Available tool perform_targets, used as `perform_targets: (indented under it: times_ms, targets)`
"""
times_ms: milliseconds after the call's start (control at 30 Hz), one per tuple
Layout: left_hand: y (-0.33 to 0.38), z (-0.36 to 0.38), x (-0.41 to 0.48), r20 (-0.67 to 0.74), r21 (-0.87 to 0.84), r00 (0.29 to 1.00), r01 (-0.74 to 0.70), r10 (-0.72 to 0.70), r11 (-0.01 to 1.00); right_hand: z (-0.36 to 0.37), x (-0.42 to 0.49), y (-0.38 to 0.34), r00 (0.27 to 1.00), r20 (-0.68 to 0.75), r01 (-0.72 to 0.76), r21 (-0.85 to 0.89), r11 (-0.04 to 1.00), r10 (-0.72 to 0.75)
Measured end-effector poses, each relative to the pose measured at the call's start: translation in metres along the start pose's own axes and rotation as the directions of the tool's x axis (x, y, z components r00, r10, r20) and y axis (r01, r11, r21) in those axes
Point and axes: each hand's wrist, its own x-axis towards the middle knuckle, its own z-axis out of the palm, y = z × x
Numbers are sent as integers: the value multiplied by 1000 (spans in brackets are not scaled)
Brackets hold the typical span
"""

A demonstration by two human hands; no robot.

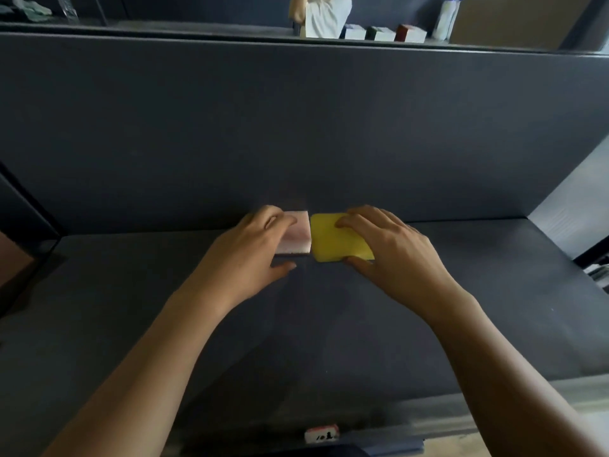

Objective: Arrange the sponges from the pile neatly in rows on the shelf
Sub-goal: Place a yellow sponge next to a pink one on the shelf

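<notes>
Head view: both sponges lie on the dark shelf (494, 291), at its back edge about midway along, close to the back panel (296, 127). The left hand (250, 249) holds the pink sponge (296, 235), fingers curled over its top and far side, thumb at the near edge. The right hand (389, 249) grips the yellow sponge (329, 240) the same way, fingertips on top and thumb against the near edge. The two sponges sit side by side, their inner edges almost touching; the yellow one looks slightly turned against the pink one. The pile is not in view.

The step in hand seems to be squaring this pair as the start of a row. To do it well, I would press lightly, since foam gives under the fingers, turn the yellow sponge until its inner edge runs parallel to the pink one, close the gap evenly, and line both far edges up with the back panel. Lift the fingers straight up, so neither sponge drags.

A white label (321, 435) sits at the shelf's front edge.
</notes>
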Motion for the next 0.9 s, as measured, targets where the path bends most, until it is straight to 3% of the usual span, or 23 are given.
perform_targets:
  times_ms: [200,400,900]
  targets:
    - [-1,14,18,41,130,999,9,-15,991,13,4,17,988,142,-54,-23,998,57]
    - [0,18,21,81,141,996,12,-24,990,25,5,22,973,225,-56,1,998,55]
    - [1,21,16,125,35,991,37,-41,999,32,15,15,981,187,-68,41,997,59]
